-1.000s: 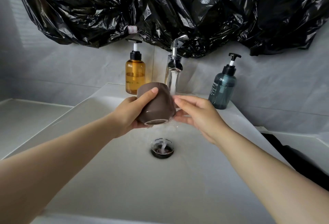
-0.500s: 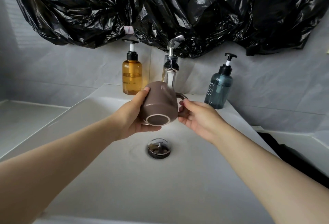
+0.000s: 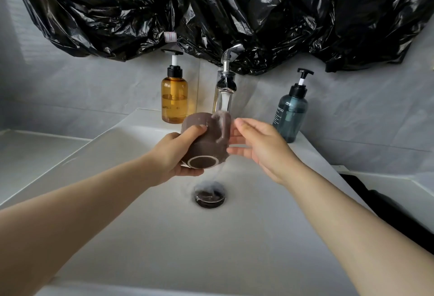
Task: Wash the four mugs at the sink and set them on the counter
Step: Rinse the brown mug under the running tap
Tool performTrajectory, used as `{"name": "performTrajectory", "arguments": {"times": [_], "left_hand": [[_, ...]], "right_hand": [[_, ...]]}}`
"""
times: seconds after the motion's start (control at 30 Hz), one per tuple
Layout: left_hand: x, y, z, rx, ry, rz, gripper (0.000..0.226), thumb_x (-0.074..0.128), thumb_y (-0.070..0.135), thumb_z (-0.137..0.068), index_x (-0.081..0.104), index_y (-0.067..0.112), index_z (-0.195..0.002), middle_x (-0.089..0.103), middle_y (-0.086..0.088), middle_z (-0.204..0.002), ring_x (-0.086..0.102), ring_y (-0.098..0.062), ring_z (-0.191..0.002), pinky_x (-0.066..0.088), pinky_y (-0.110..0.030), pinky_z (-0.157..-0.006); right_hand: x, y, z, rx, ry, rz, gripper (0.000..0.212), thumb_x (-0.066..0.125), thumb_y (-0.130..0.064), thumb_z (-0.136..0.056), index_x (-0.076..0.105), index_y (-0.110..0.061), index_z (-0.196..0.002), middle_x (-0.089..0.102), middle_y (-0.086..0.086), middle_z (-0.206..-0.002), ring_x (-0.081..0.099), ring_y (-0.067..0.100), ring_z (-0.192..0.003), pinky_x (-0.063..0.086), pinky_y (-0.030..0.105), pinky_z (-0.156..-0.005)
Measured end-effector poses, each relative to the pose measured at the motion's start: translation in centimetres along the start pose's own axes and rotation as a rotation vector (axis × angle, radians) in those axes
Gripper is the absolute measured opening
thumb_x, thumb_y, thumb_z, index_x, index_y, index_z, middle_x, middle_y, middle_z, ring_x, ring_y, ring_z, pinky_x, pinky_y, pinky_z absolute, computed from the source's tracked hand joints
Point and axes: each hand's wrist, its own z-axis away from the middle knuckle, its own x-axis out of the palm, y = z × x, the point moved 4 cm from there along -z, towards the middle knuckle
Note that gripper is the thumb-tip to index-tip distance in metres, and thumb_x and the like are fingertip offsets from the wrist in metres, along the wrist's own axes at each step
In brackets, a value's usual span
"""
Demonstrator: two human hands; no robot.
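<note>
Head view, looking down: your two bare forearms reach in from the near corners over the white sink [image 3: 164, 237]. Past them, in the basin floor, sits the dark round drain [image 3: 210, 194], with water splashing onto it.

Just above and beyond the drain, your left hand [image 3: 178, 154] grips the brown mug [image 3: 206, 138], thumb curled over its upper side and fingers wrapped beneath. The mug is tipped on its side so its ringed base faces you, its mouth pointing away. It is held over the basin, directly under the tap. Your right hand [image 3: 260, 147] is beside the mug on the right, fingers straight and spread, holding nothing; whether the fingertips touch the mug's wall, you cannot tell through the water.

A stream of water [image 3: 225, 100] falls from the chrome faucet [image 3: 226, 84] onto the mug's far upper side and runs down its right flank.

On the sink's far ledge an amber pump bottle [image 3: 174, 100] stands left of the faucet and a teal pump bottle [image 3: 290, 117] right of it, both upright.

A grey counter [image 3: 35, 154] lies to the left. A dark object [image 3: 387, 208] lies off the sink's right edge, too cut off to identify.

Farthest, crumpled black plastic sheeting [image 3: 234, 13] hangs over the grey wall, a small white tag [image 3: 170, 36] on it above the amber bottle.
</note>
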Motion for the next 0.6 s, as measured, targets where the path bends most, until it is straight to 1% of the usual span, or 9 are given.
{"name": "performTrajectory", "arguments": {"times": [0.1,0.17,0.2,0.27,0.3,0.37,0.43,0.53,0.6], "left_hand": [[0.1,0.2,0.2,0.008,-0.021,0.03,0.054,0.068,0.045,-0.087,0.057,0.006,-0.122,0.068,-0.021,-0.114,0.072,-0.035,-0.096,0.062,-0.044,-0.073],[0.2,0.4,0.3,0.05,-0.048,-0.026,0.053,0.07,0.047,-0.085,0.058,0.008,-0.12,0.069,-0.019,-0.114,0.072,-0.034,-0.097,0.062,-0.044,-0.075],[0.2,0.5,0.5,0.068,-0.059,-0.044,0.06,0.075,0.049,-0.08,0.057,0.008,-0.121,0.069,-0.019,-0.115,0.072,-0.033,-0.098,0.062,-0.045,-0.077],[0.1,0.6,0.6,0.101,-0.055,-0.07,0.086,0.084,0.052,-0.057,0.054,0.01,-0.126,0.066,-0.017,-0.119,0.071,-0.03,-0.1,0.062,-0.046,-0.078],[0.0,0.6,0.7,0.116,-0.043,-0.078,0.094,0.085,0.051,-0.048,0.053,0.011,-0.127,0.064,-0.016,-0.12,0.071,-0.029,-0.101,0.062,-0.046,-0.078],[0.0,0.7,0.7,0.137,-0.032,-0.082,0.095,0.085,0.05,-0.044,0.053,0.013,-0.126,0.064,-0.015,-0.119,0.071,-0.028,-0.097,0.062,-0.044,-0.077],[0.1,0.6,0.5,0.127,-0.043,-0.062,0.083,0.085,0.046,-0.055,0.054,0.015,-0.125,0.064,-0.015,-0.12,0.07,-0.029,-0.099,0.061,-0.045,-0.079],[0.1,0.7,0.4,0.074,-0.065,-0.046,0.05,0.076,0.036,-0.083,0.057,0.017,-0.125,0.064,-0.014,-0.121,0.067,-0.029,-0.109,0.061,-0.043,-0.083],[0.0,0.6,0.4,0.022,-0.073,-0.023,0.047,0.071,0.04,-0.087,0.058,0.015,-0.124,0.066,-0.015,-0.118,0.069,-0.03,-0.104,0.062,-0.04,-0.077]], "right_hand": [[-0.1,0.5,0.1,0.057,0.006,0.128,0.029,0.049,-0.028,-0.101,0.064,-0.007,-0.112,0.07,0.012,-0.106,0.068,0.019,-0.088,0.058,0.038,-0.086],[0.1,1.0,0.4,0.163,-0.033,0.066,0.035,0.047,-0.036,-0.101,0.064,-0.008,-0.113,0.071,0.009,-0.104,0.069,0.022,-0.089,0.056,0.042,-0.091],[0.1,1.1,0.5,0.206,-0.05,0.026,0.035,0.046,-0.038,-0.101,0.064,-0.009,-0.112,0.071,0.008,-0.102,0.069,0.023,-0.088,0.056,0.043,-0.091],[0.1,1.1,0.6,0.275,-0.08,-0.075,0.038,0.044,-0.043,-0.101,0.064,-0.014,-0.115,0.072,0.006,-0.101,0.069,0.023,-0.088,0.055,0.042,-0.092],[0.1,1.0,0.7,0.306,-0.102,-0.138,0.041,0.041,-0.046,-0.101,0.064,-0.017,-0.118,0.073,0.005,-0.102,0.068,0.022,-0.089,0.054,0.042,-0.093],[0.1,0.9,0.7,0.332,-0.148,-0.188,0.045,0.036,-0.05,-0.101,0.063,-0.023,-0.125,0.071,0.003,-0.111,0.067,0.022,-0.097,0.05,0.041,-0.097],[0.2,0.9,0.7,0.313,-0.174,-0.137,0.041,0.038,-0.05,-0.1,0.061,-0.029,-0.127,0.069,0.001,-0.12,0.066,0.021,-0.107,0.049,0.042,-0.101],[0.4,1.3,0.6,0.281,-0.149,-0.09,0.043,0.042,-0.05,-0.099,0.059,-0.025,-0.129,0.067,0.004,-0.125,0.065,0.022,-0.113,0.051,0.043,-0.1],[0.4,1.4,0.5,0.258,-0.126,-0.078,0.044,0.045,-0.048,-0.098,0.061,-0.019,-0.127,0.068,0.007,-0.123,0.067,0.024,-0.111,0.054,0.042,-0.095]]}}
